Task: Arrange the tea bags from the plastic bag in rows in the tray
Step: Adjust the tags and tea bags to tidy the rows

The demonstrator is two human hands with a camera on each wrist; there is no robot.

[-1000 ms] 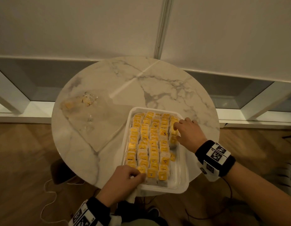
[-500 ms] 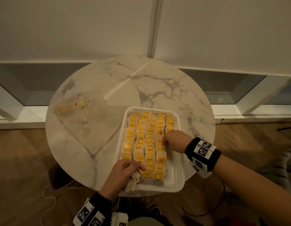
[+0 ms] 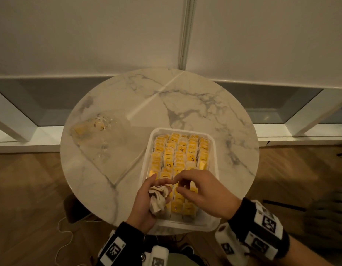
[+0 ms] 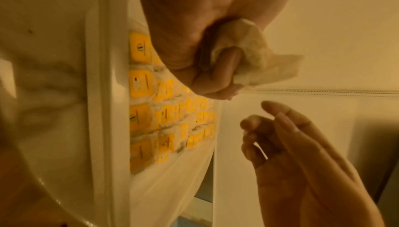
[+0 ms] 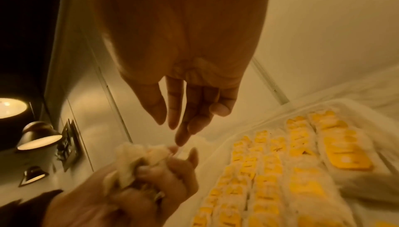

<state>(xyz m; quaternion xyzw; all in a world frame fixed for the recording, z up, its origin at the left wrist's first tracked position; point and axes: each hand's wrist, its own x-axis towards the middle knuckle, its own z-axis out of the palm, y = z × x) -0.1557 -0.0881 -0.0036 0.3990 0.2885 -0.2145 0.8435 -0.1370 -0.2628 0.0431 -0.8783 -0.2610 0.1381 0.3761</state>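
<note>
With the left hand (image 3: 147,200) clenched around a bunch of loose tea bags (image 3: 158,201) above the near-left corner of the tray (image 3: 213,150), bring the released, empty fingers (image 3: 180,177) of the right hand (image 3: 204,192) in to pinch one bag only, then seat it in the unfinished near row.

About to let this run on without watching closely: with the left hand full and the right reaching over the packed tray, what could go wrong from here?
1. The left hand grips a crumpled bunch of tea bags; pulling one free may drag out others.
2. The right hand hovers low over the tray, so it may knock packed rows askew.
3. The plastic bag still seems to hold a few bags, easily overlooked.
</note>
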